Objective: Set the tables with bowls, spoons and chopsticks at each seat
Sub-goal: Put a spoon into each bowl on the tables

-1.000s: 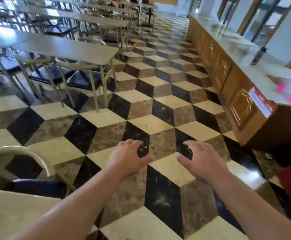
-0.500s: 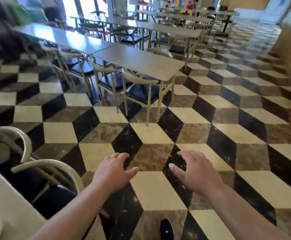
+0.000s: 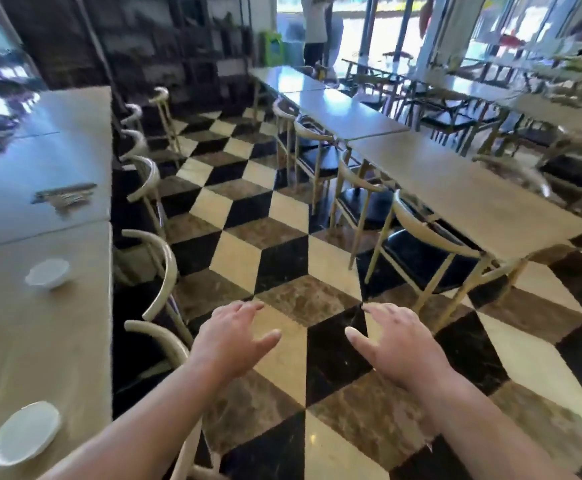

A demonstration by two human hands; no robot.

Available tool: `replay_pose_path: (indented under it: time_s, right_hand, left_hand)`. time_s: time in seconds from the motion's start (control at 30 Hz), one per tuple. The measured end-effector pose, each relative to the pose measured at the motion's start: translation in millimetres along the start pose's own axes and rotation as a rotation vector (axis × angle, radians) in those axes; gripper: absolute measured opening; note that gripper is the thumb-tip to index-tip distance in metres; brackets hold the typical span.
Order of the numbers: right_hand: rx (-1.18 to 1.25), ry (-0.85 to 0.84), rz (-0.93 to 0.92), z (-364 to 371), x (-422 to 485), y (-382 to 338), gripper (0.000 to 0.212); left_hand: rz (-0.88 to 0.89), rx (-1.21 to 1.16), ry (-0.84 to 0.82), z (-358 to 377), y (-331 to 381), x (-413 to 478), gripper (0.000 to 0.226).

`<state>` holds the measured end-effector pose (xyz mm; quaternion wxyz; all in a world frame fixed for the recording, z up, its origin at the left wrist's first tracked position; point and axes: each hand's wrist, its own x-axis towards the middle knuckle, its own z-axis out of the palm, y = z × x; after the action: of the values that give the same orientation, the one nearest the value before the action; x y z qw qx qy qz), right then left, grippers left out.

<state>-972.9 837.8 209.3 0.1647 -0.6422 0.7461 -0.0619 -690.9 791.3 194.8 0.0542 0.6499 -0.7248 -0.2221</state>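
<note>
My left hand [image 3: 229,337] and my right hand [image 3: 395,342] are stretched out over the checkered floor, fingers apart, holding nothing. On the long table at my left [image 3: 40,341] stand two white bowls: one near the front edge [image 3: 25,432] and one farther along [image 3: 48,272]. Beyond them lies a blurred bundle that looks like chopsticks and spoons [image 3: 64,196]. The right row of tables [image 3: 462,192] shows bare tops.
Cream-framed chairs with dark seats line both sides of the aisle, one at the left [image 3: 159,271] and one at the right [image 3: 421,244]. A dark shelf unit [image 3: 178,39] stands at the back. A person [image 3: 315,29] stands far off by the windows.
My view has swung left, from the wooden counter across the aisle to the left table with its bowls. Both hands stay open and empty in front of me.
</note>
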Motion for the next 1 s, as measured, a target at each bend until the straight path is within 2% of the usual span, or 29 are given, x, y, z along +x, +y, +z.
replay_pose_path:
  time_s: [0.3, 0.7, 1.0]
  right_hand:
    - [-0.123, -0.102, -0.176, 7, 227, -73, 0.078]
    - [-0.096, -0.211, -0.333, -15, 474, -174, 0.076]
    - [-0.062, -0.364, -0.599, -12, 697, -280, 0.075]
  left_hand:
    - [-0.208, -0.132, 0.033, -14, -70, 184, 0.082]
    - [-0.415, -0.114, 0.101, -100, -123, 374, 0.080]
    - [-0.706, -0.118, 0.228, -161, -184, 509, 0.078]
